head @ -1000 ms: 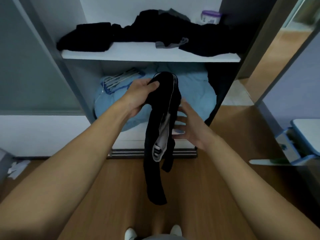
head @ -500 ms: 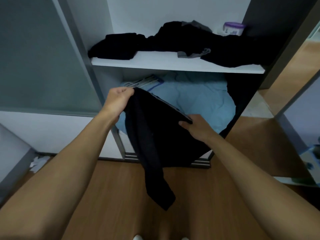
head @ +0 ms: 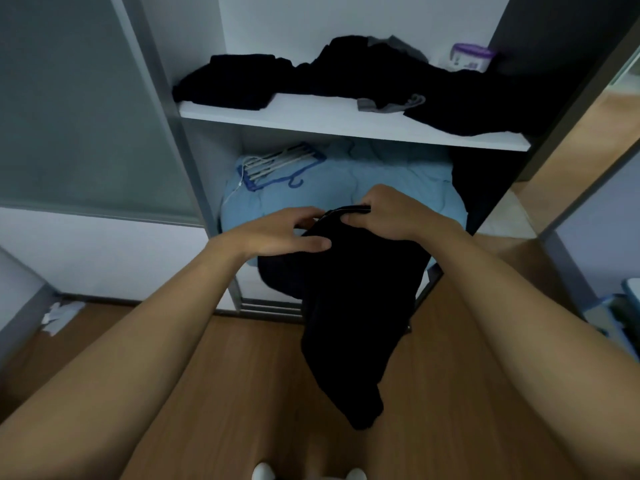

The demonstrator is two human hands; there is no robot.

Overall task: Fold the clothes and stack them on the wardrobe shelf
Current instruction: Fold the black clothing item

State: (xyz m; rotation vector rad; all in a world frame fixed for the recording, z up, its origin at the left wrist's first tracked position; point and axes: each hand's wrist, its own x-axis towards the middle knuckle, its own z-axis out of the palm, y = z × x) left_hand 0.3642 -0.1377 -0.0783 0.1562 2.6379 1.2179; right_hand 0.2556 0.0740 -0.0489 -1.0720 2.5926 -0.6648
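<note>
Free: bare front-centre strip of wardrobe shelf (head: 311,116). L end blocked by folded black stack (head: 228,81); back & R by loose black heap (head: 450,91). Below, blue duvet (head: 346,181) w/ hangers (head: 277,164) fills compartment.

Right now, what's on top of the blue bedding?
A bundle of hangers lies on the left of the blue bedding. The black garment in the left hand and right hand hides its front.

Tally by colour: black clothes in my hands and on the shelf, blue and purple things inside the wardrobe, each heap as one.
Black: 3 (held garment, folded pile, loose heap)
Blue: 2 (bedding, hanger bundle)
Purple: 1 (tub lid)
Total: 6
</note>
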